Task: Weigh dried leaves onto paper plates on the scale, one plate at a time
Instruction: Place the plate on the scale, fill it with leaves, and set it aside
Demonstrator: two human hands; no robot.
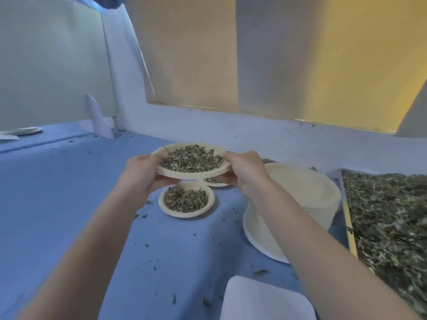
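Note:
Both hands hold one paper plate (184, 175) filled with dried leaves above the blue table. My left hand (141, 174) grips its left rim, thumb on top. My right hand (242, 169) grips its right rim. Below it on the table sits a second plate of leaves (173, 210). A third filled plate (213, 182) shows only partly behind my right hand. A tall stack of bare paper plates (298, 197) stands to the right. A white flat object (265, 299), which may be the scale, lies at the bottom edge.
A tray heaped with loose dried leaves (388, 222) fills the right side. Leaf crumbs are scattered over the blue tabletop (57, 192). A white wall ledge (254, 132) runs behind. White paper pieces (97, 118) stand at the back left corner.

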